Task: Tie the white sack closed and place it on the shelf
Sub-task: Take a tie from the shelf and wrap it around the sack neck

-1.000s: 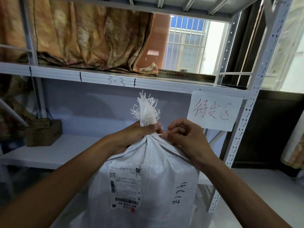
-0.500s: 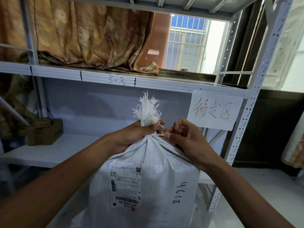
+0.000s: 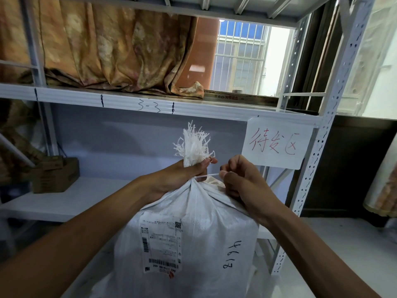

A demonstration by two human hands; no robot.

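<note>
Pulled rightward since earlier, the right hand [image 3: 242,181] pinches a thin white tie [image 3: 207,175]; the left hand [image 3: 180,179] clenches the white sack [image 3: 189,244] neck below the shelf [image 3: 129,103], beside a paper sign [image 3: 277,143]. Sack bottom is cut off.

Sack [image 3: 193,244]: white, woven, upright before the shelf [image 3: 71,198]; neck bunched, frayed threads fanning up.
Left hand [image 3: 178,179]: closed round the bunched neck, just under the fringe.
Right hand [image 3: 242,183]: pinching a thin white tie [image 3: 207,175], drawn taut across to the neck.
Label [image 3: 161,246]: printed, barcoded, stuck on the front.
Paper sign [image 3: 277,145]: red handwriting, hung on the shelf edge.
Cardboard box [image 3: 54,175]: on the shelf, far left.
</note>
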